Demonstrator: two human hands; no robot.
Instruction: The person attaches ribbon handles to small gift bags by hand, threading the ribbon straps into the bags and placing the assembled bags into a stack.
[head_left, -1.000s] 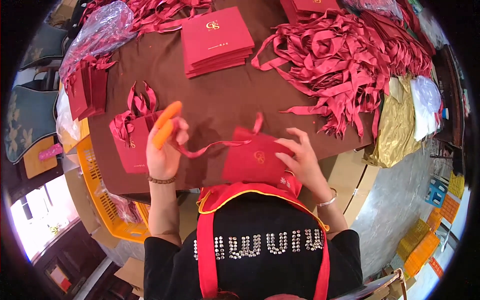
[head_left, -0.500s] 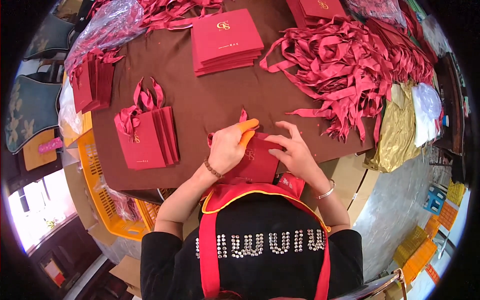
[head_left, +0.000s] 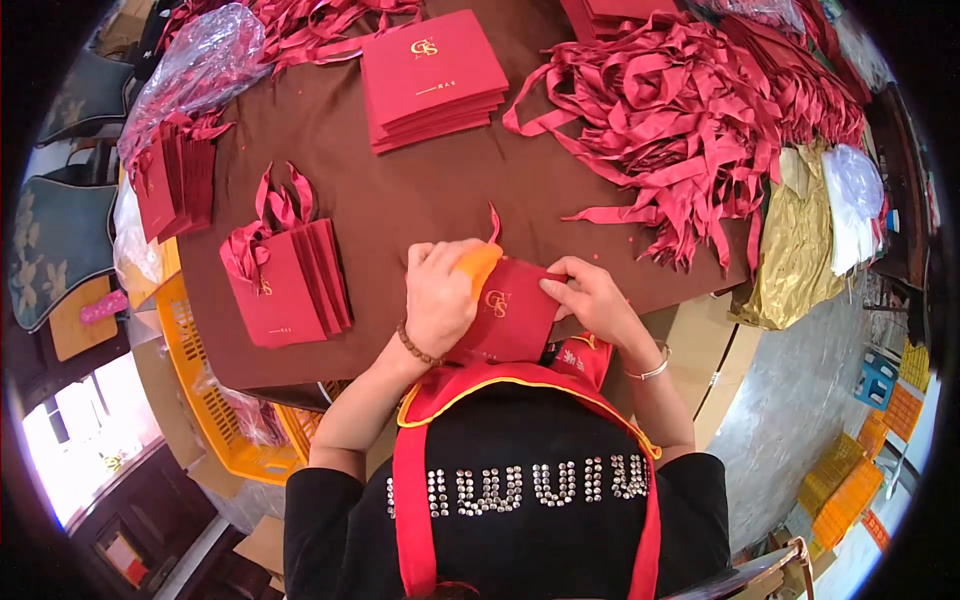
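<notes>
Close to my body, at the near table edge, a red paper gift bag (head_left: 520, 325) with a gold emblem is between my hands. My left hand (head_left: 440, 295) is closed at its upper left edge, with an orange cover on a finger. A red ribbon end (head_left: 494, 224) sticks up just beyond those fingers. My right hand (head_left: 590, 298) pinches the bag's upper right corner between thumb and fingers. What lies inside my left hand is hidden. To the left stand several red bags with ribbon handles (head_left: 275, 295), grouped together.
Flat red bags lie in a stack (head_left: 435, 85) at the far middle. A big heap of red ribbons (head_left: 665, 130) covers the right side of the brown table (head_left: 385, 205). Gold wrapping (head_left: 785, 245) hangs at the right edge; a yellow crate (head_left: 215, 400) sits below left.
My right hand has gone from spread fingers to a pinch on the bag's corner. My left fingers have curled in, the orange-covered one no longer stretched out. The view has shifted slightly.
</notes>
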